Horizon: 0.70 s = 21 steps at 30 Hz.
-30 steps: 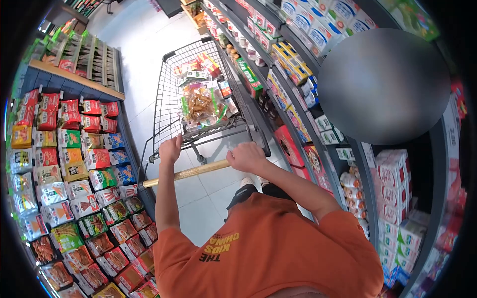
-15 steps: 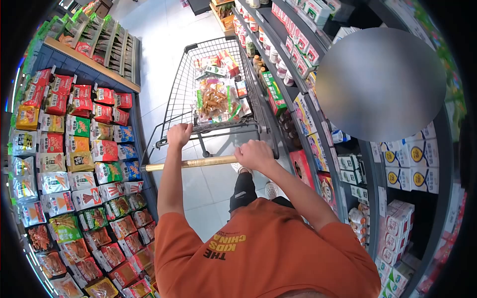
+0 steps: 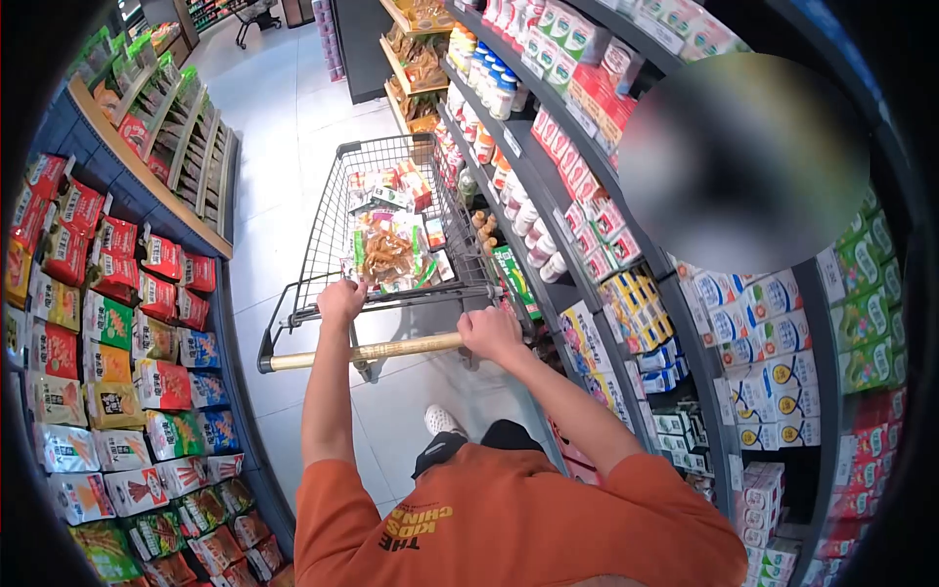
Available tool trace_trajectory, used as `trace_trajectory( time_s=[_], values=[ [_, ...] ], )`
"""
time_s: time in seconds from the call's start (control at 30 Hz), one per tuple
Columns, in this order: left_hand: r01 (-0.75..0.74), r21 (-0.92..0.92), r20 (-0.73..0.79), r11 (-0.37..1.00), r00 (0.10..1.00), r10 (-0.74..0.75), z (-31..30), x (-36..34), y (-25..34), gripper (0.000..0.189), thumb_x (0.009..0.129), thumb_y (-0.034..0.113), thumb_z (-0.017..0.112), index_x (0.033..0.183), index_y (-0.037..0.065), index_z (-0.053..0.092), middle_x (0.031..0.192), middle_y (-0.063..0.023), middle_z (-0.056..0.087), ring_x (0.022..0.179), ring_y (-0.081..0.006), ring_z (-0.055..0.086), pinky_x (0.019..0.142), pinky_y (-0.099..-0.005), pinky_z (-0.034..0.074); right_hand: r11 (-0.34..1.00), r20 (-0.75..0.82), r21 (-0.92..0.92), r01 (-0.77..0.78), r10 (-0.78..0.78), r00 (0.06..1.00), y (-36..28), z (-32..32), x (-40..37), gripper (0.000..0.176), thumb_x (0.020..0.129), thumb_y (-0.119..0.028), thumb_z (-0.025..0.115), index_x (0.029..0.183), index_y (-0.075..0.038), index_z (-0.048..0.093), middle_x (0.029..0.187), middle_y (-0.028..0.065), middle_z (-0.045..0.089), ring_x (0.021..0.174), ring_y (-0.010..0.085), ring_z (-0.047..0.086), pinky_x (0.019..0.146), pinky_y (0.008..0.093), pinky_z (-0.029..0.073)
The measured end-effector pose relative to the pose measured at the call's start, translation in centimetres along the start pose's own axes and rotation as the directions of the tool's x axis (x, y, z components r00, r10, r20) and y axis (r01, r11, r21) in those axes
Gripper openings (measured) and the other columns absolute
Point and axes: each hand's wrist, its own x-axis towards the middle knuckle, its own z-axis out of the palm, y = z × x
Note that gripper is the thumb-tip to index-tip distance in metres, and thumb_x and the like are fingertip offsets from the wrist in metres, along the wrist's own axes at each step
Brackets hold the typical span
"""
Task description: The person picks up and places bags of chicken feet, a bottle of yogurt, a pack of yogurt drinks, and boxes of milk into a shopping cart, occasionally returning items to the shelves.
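A black wire shopping cart (image 3: 311, 230) stands in front of me, with a pale wood-coloured handle bar (image 3: 406, 348). My right hand (image 3: 491, 334) is wrapped round the right end of that bar. Farther forward, my left hand (image 3: 342, 301) is closed at the black rail by the basket's near edge, its forearm crossing over the bar; the fingers' undersides are hidden. Inside the basket lie a clear bag of brown snack food (image 3: 389, 252), a red-and-orange box (image 3: 415, 184) and several other packages.
To my left, a rack of hanging snack packets (image 3: 112, 323) lines the aisle. Tall shelves (image 3: 577, 117) with bottles, cartons and boxes run along the right, close to the cart. Pale tiled floor (image 3: 279, 127) stretches ahead, where another cart (image 3: 256, 20) stands far off.
I have moved forward along the aisle with the cart, and the view has tilted up, showing more shelves ahead. Both hands keep their places on the cart.
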Motion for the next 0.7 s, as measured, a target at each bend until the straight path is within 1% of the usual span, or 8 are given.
trace_trajectory(
  time_s=[0.1,0.2,0.27,0.4,0.5,0.6,0.63,0.7],
  values=[
    [0.024,0.003,-0.021,1.000,0.999,-0.024,-0.9,2.2,0.6,0.050,0.091,0.051,0.047,0.091,0.012,0.078,0.089,-0.0190,0.073,0.088,-0.0362,0.070,0.082,-0.0458,0.053,1.000,-0.013,0.010,0.020,-0.019,1.000,0.3,-0.1,3.6,0.040,0.087,-0.036,0.054,0.071,-0.004,0.072,0.067,0.0214,0.066,0.066,0.0411,0.066,0.069,0.0509,0.053],
    [0.027,-0.008,-0.047,1.000,0.999,-0.027,-1.5,5.5,0.4,0.053,0.092,0.052,0.045,0.091,0.010,0.078,0.090,-0.0205,0.073,0.088,-0.0373,0.070,0.083,-0.0461,0.053,0.999,0.024,0.000,0.049,-0.049,0.999,0.3,-0.7,6.9,0.040,0.087,-0.034,0.054,0.072,-0.002,0.072,0.071,0.0225,0.067,0.067,0.0414,0.067,0.068,0.0515,0.054],
    [0.051,0.000,-0.055,0.999,0.997,-0.051,-1.4,7.5,0.6,0.054,0.092,0.052,0.045,0.091,0.010,0.078,0.091,-0.0206,0.073,0.089,-0.0372,0.070,0.083,-0.0463,0.053,0.997,-0.018,-0.004,0.075,-0.075,0.997,0.3,-0.9,9.1,0.039,0.087,-0.033,0.054,0.071,-0.002,0.072,0.070,0.0222,0.067,0.067,0.0406,0.067,0.068,0.0508,0.054],
    [0.016,0.063,-0.018,0.998,1.000,-0.015,-0.8,12.0,0.2,0.052,0.095,0.049,0.043,0.094,0.010,0.078,0.093,-0.0200,0.073,0.091,-0.0365,0.070,0.087,-0.0469,0.052,0.995,-0.058,-0.002,0.102,-0.101,0.993,1.0,-1.0,13.3,0.039,0.085,-0.033,0.055,0.069,-0.003,0.072,0.068,0.0213,0.067,0.066,0.0389,0.067,0.067,0.0498,0.054],
    [0.066,0.106,-0.013,0.992,0.998,-0.065,-1.6,15.0,0.5,0.050,0.095,0.046,0.042,0.092,0.011,0.077,0.094,-0.0202,0.072,0.090,-0.0371,0.070,0.087,-0.0466,0.051,0.993,-0.043,0.014,0.114,-0.113,0.993,1.3,-1.1,16.9,0.038,0.085,-0.033,0.055,0.067,-0.003,0.072,0.067,0.0203,0.067,0.065,0.0380,0.068,0.066,0.0494,0.055],
    [0.021,0.107,-0.064,0.994,0.998,-0.014,-3.1,17.0,0.9,0.048,0.095,0.043,0.041,0.090,0.012,0.077,0.092,-0.0215,0.072,0.089,-0.0380,0.069,0.087,-0.0465,0.051,0.990,-0.026,0.025,0.140,-0.139,0.990,1.5,-1.5,20.5,0.038,0.085,-0.033,0.055,0.067,-0.004,0.071,0.067,0.0198,0.067,0.065,0.0377,0.068,0.066,0.0489,0.055],
    [0.092,0.091,-0.061,0.992,0.994,-0.087,-3.8,17.7,1.6,0.047,0.094,0.041,0.041,0.089,0.011,0.077,0.088,-0.0224,0.071,0.087,-0.0387,0.069,0.085,-0.0475,0.051,0.988,-0.021,0.021,0.152,-0.151,0.988,1.6,-1.7,21.7,0.038,0.085,-0.033,0.054,0.066,-0.004,0.071,0.067,0.0196,0.067,0.064,0.0376,0.068,0.066,0.0487,0.055],
    [0.046,0.131,-0.087,0.990,0.996,-0.035,-2.6,20.1,-0.1,0.046,0.094,0.040,0.042,0.088,0.011,0.077,0.086,-0.0224,0.071,0.086,-0.0394,0.069,0.085,-0.0481,0.051,0.990,0.019,0.027,0.141,-0.141,0.990,1.4,-2.0,23.8,0.039,0.086,-0.033,0.054,0.066,-0.004,0.071,0.067,0.0195,0.067,0.065,0.0375,0.068,0.065,0.0483,0.055]
  ],
)
